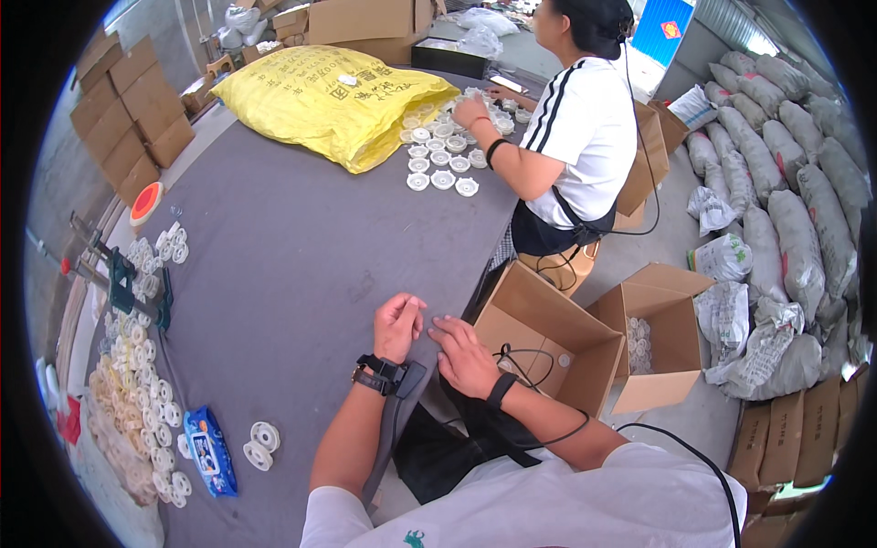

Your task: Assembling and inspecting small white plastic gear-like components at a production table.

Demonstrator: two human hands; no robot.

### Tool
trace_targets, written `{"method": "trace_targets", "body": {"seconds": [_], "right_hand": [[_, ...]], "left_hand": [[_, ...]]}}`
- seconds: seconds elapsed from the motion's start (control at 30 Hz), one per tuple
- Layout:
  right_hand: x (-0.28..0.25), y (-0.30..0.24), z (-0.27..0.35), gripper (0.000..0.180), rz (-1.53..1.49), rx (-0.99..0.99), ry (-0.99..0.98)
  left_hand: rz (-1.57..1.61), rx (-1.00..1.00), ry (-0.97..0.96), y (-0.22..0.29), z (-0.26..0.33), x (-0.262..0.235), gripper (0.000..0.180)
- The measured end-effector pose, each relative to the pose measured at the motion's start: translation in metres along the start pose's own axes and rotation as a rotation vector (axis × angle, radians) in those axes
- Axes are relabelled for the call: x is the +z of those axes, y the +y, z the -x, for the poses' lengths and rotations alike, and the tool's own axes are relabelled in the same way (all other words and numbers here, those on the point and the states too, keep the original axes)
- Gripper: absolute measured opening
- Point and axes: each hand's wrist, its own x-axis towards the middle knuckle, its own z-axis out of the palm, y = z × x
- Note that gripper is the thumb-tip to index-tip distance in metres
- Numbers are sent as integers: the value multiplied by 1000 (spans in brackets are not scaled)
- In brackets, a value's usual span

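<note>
My left hand point(399, 329) rests near the right edge of the grey-covered table point(311, 274), its fingers curled in and no object showing in them. Just to its right, my right hand point(466, 358) lies palm down at the table edge with its fingers stretched out, holding nothing. A small gap separates the two hands. Wristbands are on both my wrists, with a black cable running from them. Nearest to my right hand is an open cardboard box point(585, 356) with a dark cable hanging in it.
Across the table a person point(585, 119) handles white round plastic parts point(442, 180) beside a yellow sack point(320, 96). Left are a green clamp-like tool point(121, 283), piled white parts point(137, 365), a blue wipes pack point(210, 452) and two wheels point(262, 445). Stuffed sacks point(795, 247) line the right.
</note>
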Motion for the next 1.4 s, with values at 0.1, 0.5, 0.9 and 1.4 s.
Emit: {"method": "trace_targets", "body": {"seconds": [0.1,0.5,0.9,1.4], "right_hand": [[5,3,-1,48,-24,-19,7],[17,18,1,47,33,-59,-12],[20,6,1,48,57,-95,-61],[21,6,1,44,56,-100,-40]], "left_hand": [[-3,-19,30,0,1,-4,23],[14,129,-46,-15,-16,6,22],[-17,170,15,-15,-4,-1,27],[-8,189,38,-15,-5,1,26]]}}
